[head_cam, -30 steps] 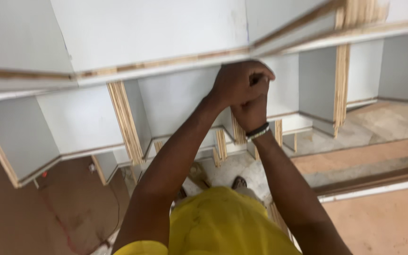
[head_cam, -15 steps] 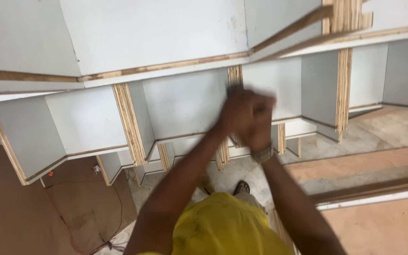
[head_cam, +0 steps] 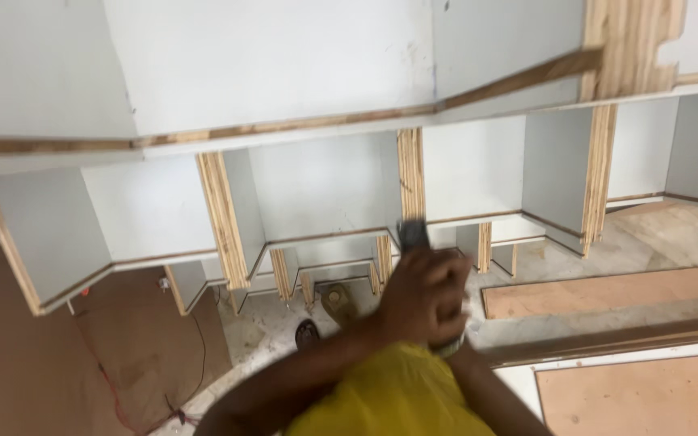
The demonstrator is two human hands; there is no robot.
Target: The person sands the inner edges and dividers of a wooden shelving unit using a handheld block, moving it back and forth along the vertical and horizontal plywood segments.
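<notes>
Both of my hands are clasped together low in the middle of the head view, motion-blurred. My left hand point(head_cam: 409, 311) comes in from the lower left on a bare forearm. My right hand point(head_cam: 452, 287) presses against it, with a wristband point(head_cam: 448, 348) at the wrist. A small dark object point(head_cam: 414, 234) sticks up out of the joined fists; its shape is too blurred to name. The hands hang in front of a white laminated cabinet frame point(head_cam: 309, 194) with raw plywood edges, below its long top edge point(head_cam: 284, 127). My yellow shirt point(head_cam: 397, 396) fills the bottom.
Upright plywood dividers point(head_cam: 221, 218) split the white frame into open bays. Far below lie a stone floor, two sandalled feet point(head_cam: 337, 303), a red cable point(head_cam: 119, 396) on brown sheeting, and flat plywood boards point(head_cam: 607, 295) at right.
My clasped hands have dropped from the cabinet's top edge down toward my chest. The view has tilted, showing more of the bays and floor.
</notes>
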